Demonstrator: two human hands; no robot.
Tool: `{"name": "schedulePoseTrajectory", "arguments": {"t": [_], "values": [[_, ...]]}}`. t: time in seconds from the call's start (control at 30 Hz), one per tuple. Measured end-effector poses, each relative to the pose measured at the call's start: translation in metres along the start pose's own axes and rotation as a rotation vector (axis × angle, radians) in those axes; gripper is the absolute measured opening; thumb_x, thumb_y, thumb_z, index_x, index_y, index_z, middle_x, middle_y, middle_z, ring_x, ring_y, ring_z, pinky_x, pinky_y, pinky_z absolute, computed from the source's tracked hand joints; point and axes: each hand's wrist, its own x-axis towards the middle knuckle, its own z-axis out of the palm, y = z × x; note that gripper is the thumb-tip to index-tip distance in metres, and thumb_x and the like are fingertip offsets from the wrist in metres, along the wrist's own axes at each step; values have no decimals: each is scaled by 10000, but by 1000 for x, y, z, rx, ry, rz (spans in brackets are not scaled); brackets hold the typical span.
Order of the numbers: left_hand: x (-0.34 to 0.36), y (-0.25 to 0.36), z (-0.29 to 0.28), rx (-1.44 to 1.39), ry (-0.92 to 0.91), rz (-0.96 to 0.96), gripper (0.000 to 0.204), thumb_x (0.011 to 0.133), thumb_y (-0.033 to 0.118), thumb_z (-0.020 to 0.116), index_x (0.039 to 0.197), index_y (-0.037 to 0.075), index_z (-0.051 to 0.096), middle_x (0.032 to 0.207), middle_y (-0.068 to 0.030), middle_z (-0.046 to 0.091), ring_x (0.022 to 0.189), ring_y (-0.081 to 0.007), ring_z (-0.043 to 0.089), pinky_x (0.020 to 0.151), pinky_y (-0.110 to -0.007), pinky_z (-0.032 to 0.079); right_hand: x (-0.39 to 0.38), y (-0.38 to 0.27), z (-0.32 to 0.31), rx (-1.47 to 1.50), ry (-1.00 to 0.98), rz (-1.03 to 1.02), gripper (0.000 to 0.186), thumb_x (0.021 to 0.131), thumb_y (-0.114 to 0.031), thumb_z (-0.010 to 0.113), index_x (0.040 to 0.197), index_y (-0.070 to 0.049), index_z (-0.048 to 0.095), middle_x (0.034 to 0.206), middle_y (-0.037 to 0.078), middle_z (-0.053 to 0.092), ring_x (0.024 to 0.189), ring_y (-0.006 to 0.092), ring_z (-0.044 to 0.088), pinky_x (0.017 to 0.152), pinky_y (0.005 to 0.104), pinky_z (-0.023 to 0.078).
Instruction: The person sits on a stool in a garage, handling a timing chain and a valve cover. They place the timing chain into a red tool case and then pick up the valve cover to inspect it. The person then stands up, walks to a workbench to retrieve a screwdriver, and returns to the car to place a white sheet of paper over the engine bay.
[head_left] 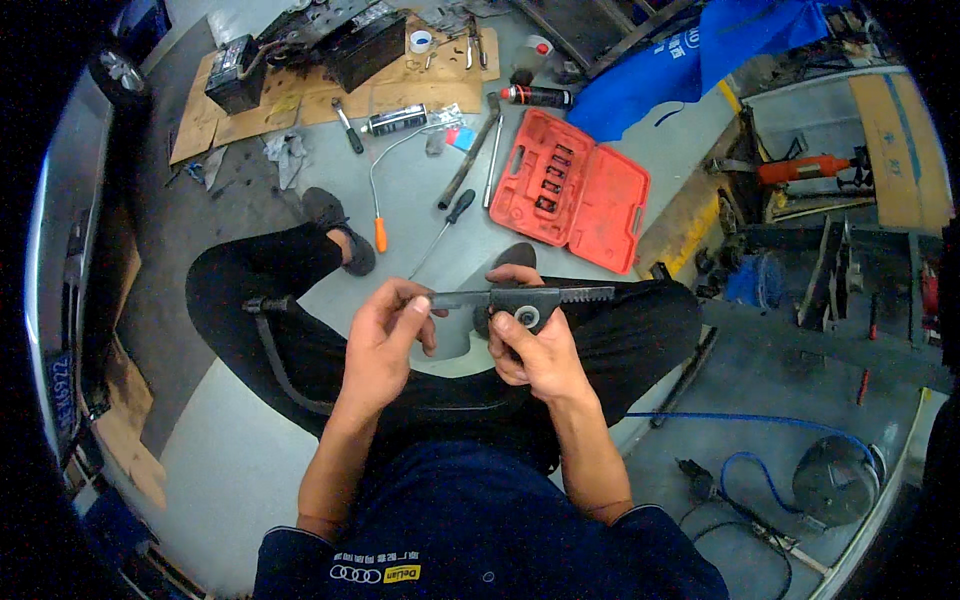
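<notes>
A long dark metal bar (575,294) with a toothed right end and a round silver bolt head lies across my knees. Both hands hold it. My left hand (385,340) pinches its left tip between thumb and fingers. My right hand (528,345) grips the middle, thumb beside the round bolt head. I am crouched on a grey floor in dark trousers.
An open red tool case (570,178) lies on the floor ahead. Screwdrivers (445,228), a long bar (468,160) and spray cans (395,121) are scattered beyond it. Two black batteries (235,75) sit on cardboard at the far left. A blue hose (750,418) runs at the right.
</notes>
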Motion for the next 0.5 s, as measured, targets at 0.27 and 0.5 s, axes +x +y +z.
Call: {"name": "schedulePoseTrajectory", "arguments": {"t": [0.27, 0.5], "values": [[6, 3, 20, 66, -72, -8, 156, 1013, 117, 561, 1025, -36, 587, 862, -82, 631, 682, -106, 553, 632, -274, 473, -2, 0, -2, -34, 5, -5, 396, 987, -170, 641, 1330, -137, 447, 667, 9, 489, 406, 61, 365, 350, 232, 259], [8, 0, 29, 101, -90, -37, 171, 1007, 131, 580, 1021, -38, 598, 741, -36, 598, 661, -103, 561, 621, -267, 468, -1, 0, -2, -31, -2, -11, 384, 984, -176, 646, 1311, -130, 449, 668, 11, 493, 402, 64, 374, 346, 234, 272]]}}
